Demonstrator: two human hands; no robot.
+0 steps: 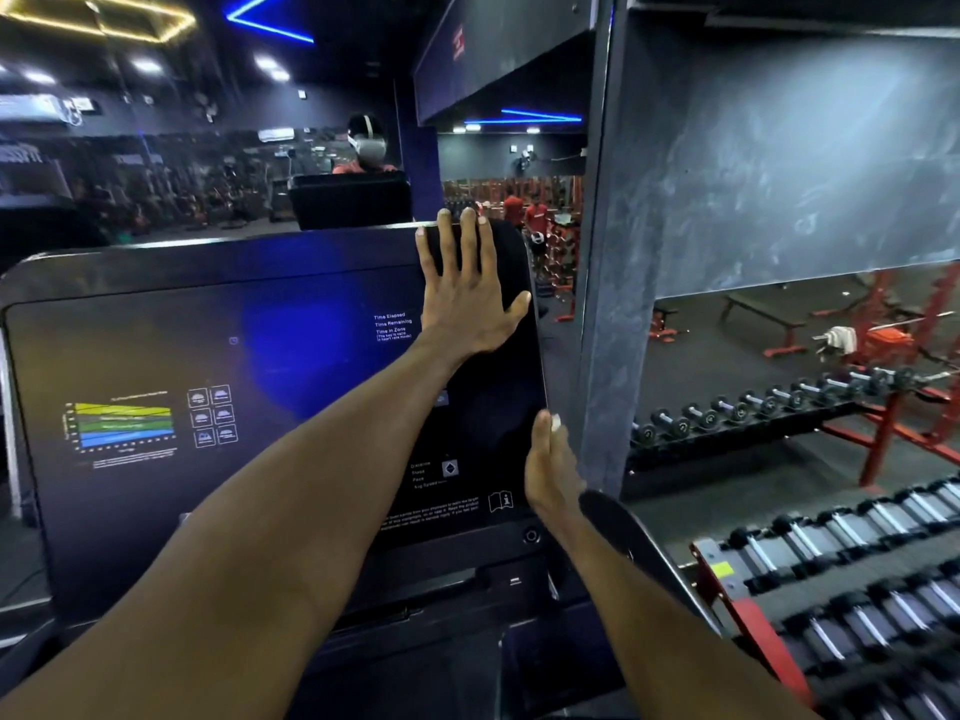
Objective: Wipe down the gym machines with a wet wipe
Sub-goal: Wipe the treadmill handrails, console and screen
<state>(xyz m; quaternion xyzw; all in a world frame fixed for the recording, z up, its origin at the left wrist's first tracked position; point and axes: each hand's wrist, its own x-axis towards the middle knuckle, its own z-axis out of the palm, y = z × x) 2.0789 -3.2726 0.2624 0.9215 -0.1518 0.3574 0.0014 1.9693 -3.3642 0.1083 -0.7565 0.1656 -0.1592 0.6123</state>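
Left hand [467,298] flat, fingers spread, on top right corner of dark glossy treadmill console panel [218,387]. Right hand [551,467] at panel's right edge, pinching small white wet wipe [556,422] — edge under way; other machines probably left.

Left hand [465,293] spread flat, fingers straight, arm outstretched; right hand [550,467] edge-on, thumb up, fingers hidden

The right hand [549,467] hides its fingers behind the console's [291,407] right edge; only a white scrap shows, too small to name. The console's lower-right print is unreadably blurred.
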